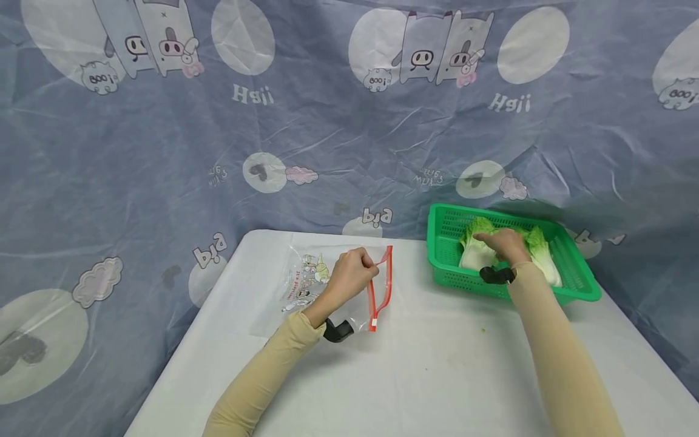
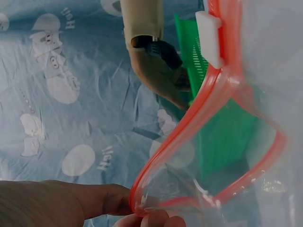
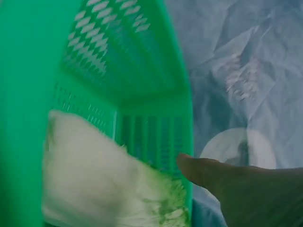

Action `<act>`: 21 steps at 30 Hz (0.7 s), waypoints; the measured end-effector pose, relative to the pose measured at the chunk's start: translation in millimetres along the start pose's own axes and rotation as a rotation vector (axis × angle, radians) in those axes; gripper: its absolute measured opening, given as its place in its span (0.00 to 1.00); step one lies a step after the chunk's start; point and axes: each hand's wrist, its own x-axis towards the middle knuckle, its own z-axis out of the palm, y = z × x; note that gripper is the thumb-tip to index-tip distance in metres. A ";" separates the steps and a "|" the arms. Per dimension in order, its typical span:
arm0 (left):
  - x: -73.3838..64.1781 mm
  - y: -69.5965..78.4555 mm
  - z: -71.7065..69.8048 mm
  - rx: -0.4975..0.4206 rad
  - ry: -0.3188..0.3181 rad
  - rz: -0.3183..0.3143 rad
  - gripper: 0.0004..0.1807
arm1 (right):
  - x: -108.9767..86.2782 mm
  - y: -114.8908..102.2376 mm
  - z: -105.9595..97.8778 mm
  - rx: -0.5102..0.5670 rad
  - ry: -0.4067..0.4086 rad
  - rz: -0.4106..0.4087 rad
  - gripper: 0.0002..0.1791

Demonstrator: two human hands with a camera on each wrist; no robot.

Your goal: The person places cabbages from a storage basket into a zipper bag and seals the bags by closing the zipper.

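Note:
A clear zip bag [image 1: 297, 306] with a cartoon print lies flat on the table, its red-edged mouth spread at the right end. My left hand [image 1: 349, 276] pinches one edge of that mouth between thumb and fingers. In the left wrist view a white slider [image 2: 209, 40] sits at the far end of the red zip [image 2: 170, 151]. Over a green basket [image 1: 580, 280], my right hand [image 1: 505, 244] hovers among napa cabbages [image 1: 476, 260], thumb held out straight. The right wrist view shows that thumb [image 3: 203, 172] beside a pale cabbage [image 3: 85, 170]; the other fingers are hidden there.
The white table [image 1: 437, 376] holds the bag at centre-left and the basket at the back right. A blue-grey printed sheet [image 1: 327, 121] hangs behind and along the sides. Tiny green scraps [image 1: 483, 331] lie in front of the basket.

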 end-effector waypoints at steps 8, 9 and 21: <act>-2.2 -1.0 2.1 0.001 -0.039 -0.025 0.05 | 15.7 -3.1 0.1 -0.077 -0.216 0.182 0.59; -2.2 -1.3 2.3 0.001 -0.039 -0.023 0.05 | 18.1 -2.7 0.5 -0.075 -0.222 0.190 0.60; 0.0 -1.7 0.3 0.014 -0.023 -0.009 0.05 | 40.0 18.8 7.0 0.077 -0.313 0.097 0.51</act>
